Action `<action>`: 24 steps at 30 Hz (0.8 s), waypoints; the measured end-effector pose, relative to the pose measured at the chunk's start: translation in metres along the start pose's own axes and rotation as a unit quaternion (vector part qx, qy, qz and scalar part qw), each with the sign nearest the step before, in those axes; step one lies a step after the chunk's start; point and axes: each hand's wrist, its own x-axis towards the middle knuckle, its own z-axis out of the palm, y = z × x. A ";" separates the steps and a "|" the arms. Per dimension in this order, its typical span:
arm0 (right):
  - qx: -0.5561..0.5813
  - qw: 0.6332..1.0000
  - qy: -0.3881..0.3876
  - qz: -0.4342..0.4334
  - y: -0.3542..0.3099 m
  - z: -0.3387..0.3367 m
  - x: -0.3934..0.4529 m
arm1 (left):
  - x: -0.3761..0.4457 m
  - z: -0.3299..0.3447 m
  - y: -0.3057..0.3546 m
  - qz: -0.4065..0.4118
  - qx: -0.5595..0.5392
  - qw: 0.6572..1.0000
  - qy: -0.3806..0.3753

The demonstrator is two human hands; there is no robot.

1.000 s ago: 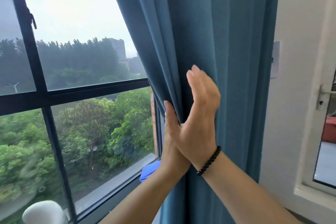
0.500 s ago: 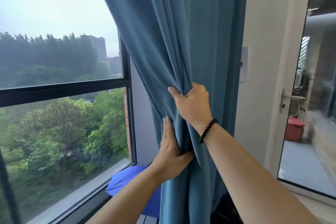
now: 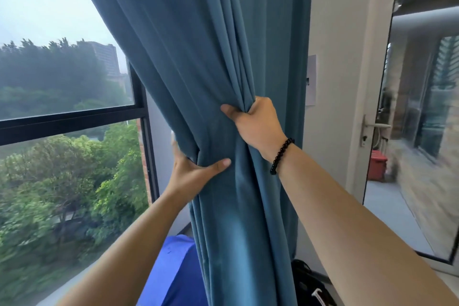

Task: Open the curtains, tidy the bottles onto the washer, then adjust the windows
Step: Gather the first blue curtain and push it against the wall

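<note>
A teal-blue curtain (image 3: 198,57) hangs bunched at the right side of a black-framed window (image 3: 74,126). My right hand (image 3: 255,124), with a black bead bracelet on its wrist, grips a gathered fold of the curtain from the right. Lower down, my left hand (image 3: 191,174) wraps around the bunched cloth from the left, thumb across the front and fingers behind it. No bottles or washer are in view.
A bright blue object (image 3: 173,273) lies under the curtain by the sill. A black bag (image 3: 310,285) sits on the floor at the right. Further right a white wall, then a glass door (image 3: 422,131) with a metal handle (image 3: 372,126) and a red bin (image 3: 377,164) beyond.
The curtain has been gathered further right, baring more glass. Both hands went from flat against the folds to gripping the bunch. The view swung right toward the door.
</note>
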 end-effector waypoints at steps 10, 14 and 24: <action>0.035 0.999 -0.005 -0.030 0.061 -0.006 0.095 | 0.081 0.045 -0.060 -0.068 -0.093 0.990 -0.075; 0.032 0.999 0.023 -0.029 0.099 -0.010 0.130 | 0.112 0.067 -0.095 -0.097 -0.083 0.988 -0.090; 0.007 0.993 0.101 -0.064 0.161 -0.024 0.201 | 0.174 0.121 -0.151 -0.052 -0.079 0.993 -0.065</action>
